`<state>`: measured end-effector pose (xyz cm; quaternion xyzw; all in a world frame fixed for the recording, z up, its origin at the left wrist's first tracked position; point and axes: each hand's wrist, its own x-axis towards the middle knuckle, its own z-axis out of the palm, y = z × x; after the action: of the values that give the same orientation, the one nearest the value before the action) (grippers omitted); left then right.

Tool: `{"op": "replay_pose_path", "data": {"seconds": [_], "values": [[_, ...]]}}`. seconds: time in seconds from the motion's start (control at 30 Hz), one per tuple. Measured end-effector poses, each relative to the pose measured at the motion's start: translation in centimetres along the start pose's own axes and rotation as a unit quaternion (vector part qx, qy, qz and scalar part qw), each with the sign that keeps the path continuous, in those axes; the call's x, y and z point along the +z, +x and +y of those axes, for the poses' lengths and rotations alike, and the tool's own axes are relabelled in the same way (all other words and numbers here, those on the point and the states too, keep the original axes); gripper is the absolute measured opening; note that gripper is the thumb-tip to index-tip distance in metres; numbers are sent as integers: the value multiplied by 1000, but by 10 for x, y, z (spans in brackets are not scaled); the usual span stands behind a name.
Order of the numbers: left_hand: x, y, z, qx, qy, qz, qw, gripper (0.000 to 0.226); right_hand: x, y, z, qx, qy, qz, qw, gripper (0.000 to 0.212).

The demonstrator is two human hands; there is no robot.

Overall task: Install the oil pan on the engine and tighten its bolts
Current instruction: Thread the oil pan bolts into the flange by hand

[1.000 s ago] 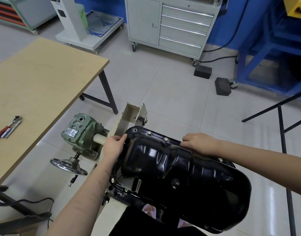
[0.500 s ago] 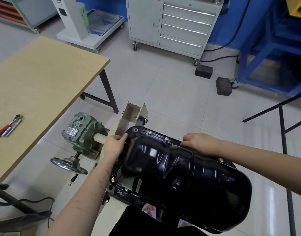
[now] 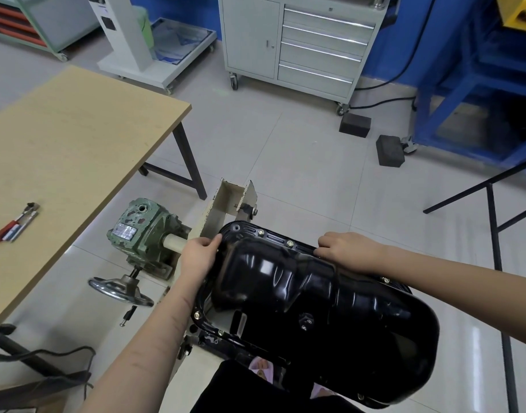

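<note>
A glossy black oil pan lies bottom-up over the engine on its stand, which it hides almost fully. Several brass-coloured bolts sit in its flange, among them a bolt on the far edge and a bolt on the near left edge. My left hand grips the pan's left end, thumb on the flange. At the far flange my right hand has its fingers curled down onto the rim; what they pinch is hidden.
A green gearbox with a handwheel stands left of the pan, with a beige bracket behind. The wooden table at left carries pliers. A black table frame stands right; a drawer cabinet is far back.
</note>
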<state>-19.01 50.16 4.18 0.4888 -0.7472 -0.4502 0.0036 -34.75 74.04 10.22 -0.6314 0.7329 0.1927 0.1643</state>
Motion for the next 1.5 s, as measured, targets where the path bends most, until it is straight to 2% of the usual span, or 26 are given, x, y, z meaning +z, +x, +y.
{"op": "replay_pose_path", "data": {"seconds": [1.5], "values": [[3,5,-5,-1,18,4,1000,41,-3,5,0,-4,-14,-14,1000,25]]}}
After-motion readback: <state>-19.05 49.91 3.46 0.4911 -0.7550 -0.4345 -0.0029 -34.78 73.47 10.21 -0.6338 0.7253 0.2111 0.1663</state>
